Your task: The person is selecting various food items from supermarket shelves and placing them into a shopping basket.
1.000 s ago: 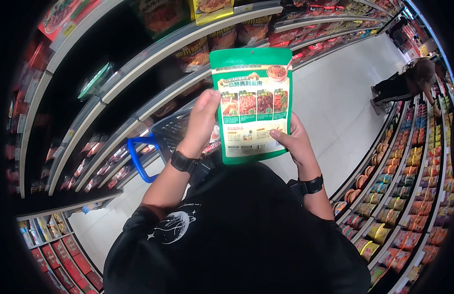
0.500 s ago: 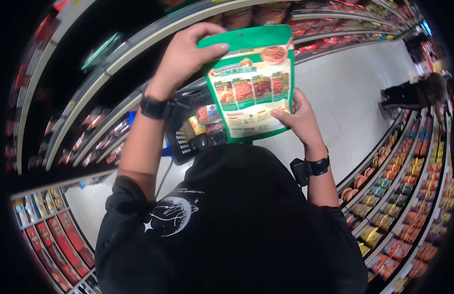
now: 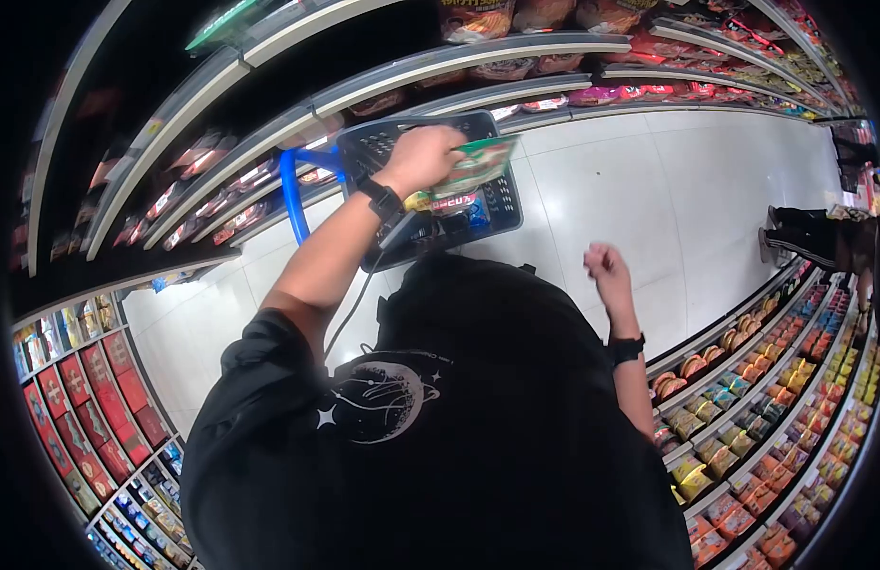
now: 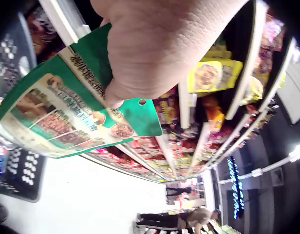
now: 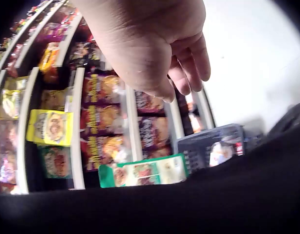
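My left hand pinches a green food pouch by its top edge, over a dark shopping basket. In the left wrist view the thumb presses on the printed face of the pouch, near its hang hole. Inside the basket lie several packaged goods, among them a red and blue pack. My right hand hangs in the air over the floor, holding nothing, its fingers loosely bent. The right wrist view shows that hand away from the pouch.
Shelves of bagged food run along the far side, with a blue handle beside the basket. Shelves of tubs and cups stand at the right. Another person is at the far right. Red boxes fill shelves at the lower left.
The pouch was held up in both hands. The left hand shifted to its top edge and carried it down and left over the basket. The right hand let go and drew away.
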Available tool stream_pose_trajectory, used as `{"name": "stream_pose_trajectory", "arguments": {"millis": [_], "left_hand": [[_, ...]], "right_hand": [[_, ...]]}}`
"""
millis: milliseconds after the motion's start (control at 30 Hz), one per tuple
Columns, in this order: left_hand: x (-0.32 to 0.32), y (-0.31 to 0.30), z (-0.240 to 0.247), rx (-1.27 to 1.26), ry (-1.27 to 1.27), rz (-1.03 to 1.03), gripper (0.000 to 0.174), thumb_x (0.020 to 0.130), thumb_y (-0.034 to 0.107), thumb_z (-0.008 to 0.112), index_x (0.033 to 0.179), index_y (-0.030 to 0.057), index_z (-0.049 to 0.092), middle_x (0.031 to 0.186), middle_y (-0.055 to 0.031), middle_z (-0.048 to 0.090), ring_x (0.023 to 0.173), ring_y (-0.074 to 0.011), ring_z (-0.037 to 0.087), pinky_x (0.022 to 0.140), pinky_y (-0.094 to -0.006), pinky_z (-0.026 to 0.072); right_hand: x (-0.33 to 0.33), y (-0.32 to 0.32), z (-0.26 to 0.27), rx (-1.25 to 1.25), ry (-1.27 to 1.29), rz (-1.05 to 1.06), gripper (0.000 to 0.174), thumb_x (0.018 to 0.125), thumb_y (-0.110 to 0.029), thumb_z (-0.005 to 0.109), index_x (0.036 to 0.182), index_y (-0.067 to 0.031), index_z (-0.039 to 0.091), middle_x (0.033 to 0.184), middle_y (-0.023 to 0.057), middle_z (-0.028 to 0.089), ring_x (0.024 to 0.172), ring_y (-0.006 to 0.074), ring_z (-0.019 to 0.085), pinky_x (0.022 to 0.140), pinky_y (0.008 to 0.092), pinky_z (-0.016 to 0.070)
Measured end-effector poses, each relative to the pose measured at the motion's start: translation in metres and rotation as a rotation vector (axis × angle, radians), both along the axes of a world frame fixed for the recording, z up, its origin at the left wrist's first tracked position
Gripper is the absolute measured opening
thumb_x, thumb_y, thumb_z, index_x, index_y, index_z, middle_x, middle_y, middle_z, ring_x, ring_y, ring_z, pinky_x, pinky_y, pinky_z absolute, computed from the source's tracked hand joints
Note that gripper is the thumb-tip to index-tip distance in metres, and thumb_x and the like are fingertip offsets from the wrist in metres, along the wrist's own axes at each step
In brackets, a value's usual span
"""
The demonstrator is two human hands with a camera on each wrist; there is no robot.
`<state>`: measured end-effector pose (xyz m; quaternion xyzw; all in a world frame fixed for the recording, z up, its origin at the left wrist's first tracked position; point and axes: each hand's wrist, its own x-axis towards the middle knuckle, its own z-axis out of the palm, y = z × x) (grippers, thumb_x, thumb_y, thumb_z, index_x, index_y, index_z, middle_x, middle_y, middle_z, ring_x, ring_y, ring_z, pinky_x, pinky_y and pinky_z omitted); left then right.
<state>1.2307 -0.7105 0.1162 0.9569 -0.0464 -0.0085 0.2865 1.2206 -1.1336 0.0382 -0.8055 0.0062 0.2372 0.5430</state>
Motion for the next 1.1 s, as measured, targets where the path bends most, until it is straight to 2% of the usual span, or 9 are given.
{"name": "stream_pose_trajectory", "arguments": {"millis": [67,100,133,267,300,467,733,1000,1100], "left_hand": [[-0.008,0.021,-0.053,0.009,0.012,0.130,0.017,0.086,0.021,0.061,0.096,0.0102,0.069,0.092,-0.0145,0.066,0.091,-0.0362,0.062,0.076,-0.0458,0.0489],[-0.012,0.032,-0.069,0.038,0.070,0.189,0.019,0.085,0.022,0.061,0.097,0.0108,0.070,0.093,-0.0144,0.067,0.092,-0.0361,0.062,0.077,-0.0457,0.0492],[-0.018,0.041,-0.083,0.068,0.132,0.247,0.020,0.084,0.022,0.061,0.098,0.0114,0.070,0.095,-0.0143,0.068,0.093,-0.0360,0.063,0.079,-0.0456,0.0495],[-0.032,0.072,-0.136,-0.003,0.365,0.555,0.024,0.082,0.025,0.061,0.100,0.0117,0.070,0.100,-0.0171,0.068,0.096,-0.0369,0.064,0.083,-0.0452,0.0501],[-0.032,0.079,-0.149,-0.026,0.375,0.642,0.025,0.082,0.025,0.061,0.101,0.0114,0.070,0.101,-0.0177,0.068,0.097,-0.0370,0.064,0.083,-0.0448,0.0501],[-0.037,0.110,-0.210,-0.009,0.414,0.938,0.028,0.081,0.025,0.059,0.101,0.0098,0.070,0.103,-0.0190,0.068,0.100,-0.0377,0.064,0.086,-0.0437,0.0503],[-0.041,0.124,-0.267,-0.075,0.536,0.983,0.031,0.079,0.025,0.057,0.100,0.0070,0.072,0.105,-0.0223,0.068,0.101,-0.0388,0.064,0.088,-0.0448,0.0497],[-0.063,0.123,-0.330,0.016,0.611,0.874,0.028,0.083,0.022,0.053,0.096,0.0053,0.072,0.099,-0.0209,0.069,0.097,-0.0378,0.066,0.084,-0.0451,0.0516],[-0.063,0.102,-0.253,-0.207,0.438,1.024,0.025,0.083,0.017,0.055,0.095,0.0015,0.070,0.101,-0.0217,0.068,0.095,-0.0395,0.065,0.083,-0.0475,0.0501]], "right_hand": [[-0.040,-0.034,-0.033,-0.040,0.139,-0.099,0.018,0.090,-0.006,0.063,0.107,-0.0018,0.059,0.079,-0.0044,0.055,0.068,0.0049,0.049,0.060,0.0208,0.0421],[-0.059,-0.045,-0.036,-0.155,0.270,-0.119,0.020,0.088,-0.006,0.062,0.108,-0.0035,0.059,0.081,-0.0023,0.059,0.071,0.0066,0.053,0.061,0.0227,0.0442],[-0.086,-0.072,-0.066,-0.038,0.350,-0.203,0.021,0.088,-0.007,0.061,0.109,-0.0050,0.059,0.083,-0.0011,0.062,0.074,0.0076,0.056,0.062,0.0241,0.0460],[-0.189,-0.161,-0.112,-0.310,0.411,-0.106,0.031,0.089,-0.010,0.063,0.117,0.0033,0.058,0.103,0.0116,0.068,0.093,0.0164,0.063,0.084,0.0280,0.0502],[-0.222,-0.193,-0.131,-0.221,0.376,-0.120,0.035,0.089,-0.012,0.066,0.119,0.0042,0.057,0.106,0.0132,0.068,0.095,0.0170,0.064,0.084,0.0273,0.0503],[-0.263,-0.171,-0.058,-0.389,0.437,-0.141,0.035,0.091,-0.017,0.061,0.117,0.0063,0.059,0.108,0.0147,0.067,0.099,0.0196,0.063,0.087,0.0309,0.0497],[-0.282,-0.131,-0.002,-0.549,0.550,-0.264,0.035,0.092,-0.018,0.061,0.117,0.0065,0.059,0.109,0.0151,0.067,0.100,0.0200,0.063,0.088,0.0315,0.0496],[-0.259,-0.115,-0.001,-0.562,0.525,-0.238,0.035,0.092,-0.018,0.060,0.116,0.0068,0.059,0.109,0.0154,0.067,0.100,0.0205,0.063,0.088,0.0321,0.0494],[-0.241,-0.114,-0.016,-0.543,0.497,-0.204,0.035,0.092,-0.019,0.059,0.116,0.0069,0.059,0.110,0.0156,0.067,0.101,0.0207,0.063,0.088,0.0323,0.0494]]}}
